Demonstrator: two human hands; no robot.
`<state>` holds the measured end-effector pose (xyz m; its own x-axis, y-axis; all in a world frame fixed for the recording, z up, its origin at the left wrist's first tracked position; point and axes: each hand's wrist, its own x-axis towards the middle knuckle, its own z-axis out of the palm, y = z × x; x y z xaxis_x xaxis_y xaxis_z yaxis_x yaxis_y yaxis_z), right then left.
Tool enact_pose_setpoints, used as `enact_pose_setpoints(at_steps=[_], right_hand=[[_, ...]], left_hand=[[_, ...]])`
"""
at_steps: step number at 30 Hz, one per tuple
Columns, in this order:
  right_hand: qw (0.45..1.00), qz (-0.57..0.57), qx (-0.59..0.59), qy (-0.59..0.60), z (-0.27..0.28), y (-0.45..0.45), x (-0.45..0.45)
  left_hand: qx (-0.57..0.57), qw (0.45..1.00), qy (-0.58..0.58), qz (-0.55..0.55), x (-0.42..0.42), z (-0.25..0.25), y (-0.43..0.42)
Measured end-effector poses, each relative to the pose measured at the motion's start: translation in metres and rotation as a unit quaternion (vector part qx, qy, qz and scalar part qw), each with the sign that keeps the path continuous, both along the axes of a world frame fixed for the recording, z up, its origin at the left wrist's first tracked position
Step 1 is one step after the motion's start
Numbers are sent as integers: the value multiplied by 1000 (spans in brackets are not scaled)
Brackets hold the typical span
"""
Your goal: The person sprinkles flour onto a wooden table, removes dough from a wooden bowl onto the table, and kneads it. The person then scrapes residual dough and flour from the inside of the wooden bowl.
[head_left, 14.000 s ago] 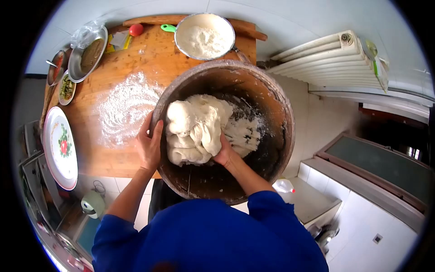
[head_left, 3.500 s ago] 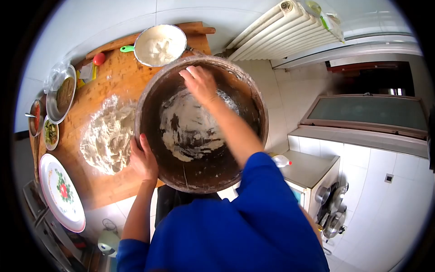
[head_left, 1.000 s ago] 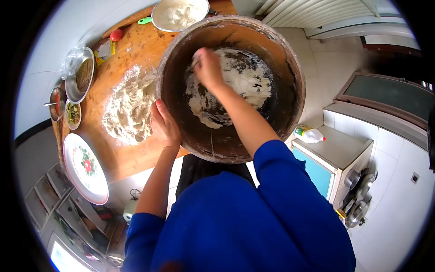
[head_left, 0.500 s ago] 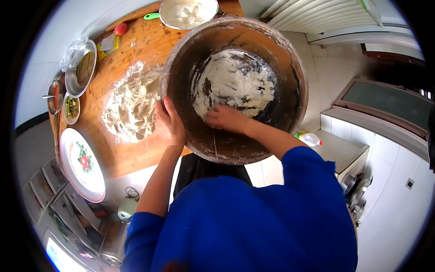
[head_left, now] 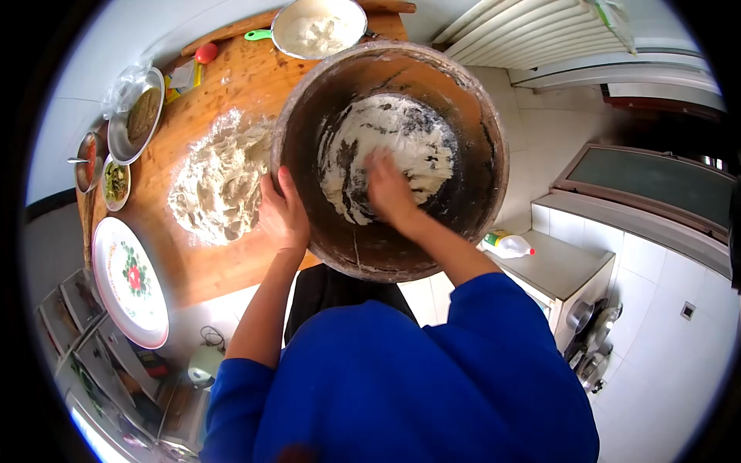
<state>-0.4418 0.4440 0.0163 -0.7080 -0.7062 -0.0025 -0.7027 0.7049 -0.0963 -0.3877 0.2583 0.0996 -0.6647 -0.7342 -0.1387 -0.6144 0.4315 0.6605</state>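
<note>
A big brown basin (head_left: 482, 197) is tipped toward me, its floor and lower wall coated with white flour (head_left: 421, 143). My left hand (head_left: 284, 212) grips its left rim, the thumb along the edge and the fingers on the outer side. Inside the basin, my right hand (head_left: 388, 189) is against the floury floor. Motion smears its fingers, so their shape is unclear. Just left of the basin, a rough, pale mass of dough (head_left: 220, 185) lies on the wooden table (head_left: 204, 270), with flour scattered around it.
A white pan of flour (head_left: 320, 31) stands behind the basin. Along the left are a floral tray (head_left: 116, 297), a bowl of green food (head_left: 116, 185), a bowl of red sauce (head_left: 89, 158) and a metal bowl (head_left: 122, 147). A bottle (head_left: 509, 245) lies on the right counter.
My right hand has moved up and slightly right across the basin floor. My left hand stays on the rim. The whole view has shifted slightly.
</note>
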Motion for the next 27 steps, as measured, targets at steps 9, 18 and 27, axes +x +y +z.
enact_pose_setpoints(at_steps=[9, 18, 27], right_hand=[[998, 27, -53, -18, 8, -11, -67], [991, 53, -92, -82, 5, 26, 20], [987, -118, 41, -99, 11, 72, -85]], left_hand=[[9, 1000, -6, 18, -3, 3, 1], [-20, 1000, -6, 14, -2, -1, 1], [-10, 1000, -7, -4, -2, 2, -1]])
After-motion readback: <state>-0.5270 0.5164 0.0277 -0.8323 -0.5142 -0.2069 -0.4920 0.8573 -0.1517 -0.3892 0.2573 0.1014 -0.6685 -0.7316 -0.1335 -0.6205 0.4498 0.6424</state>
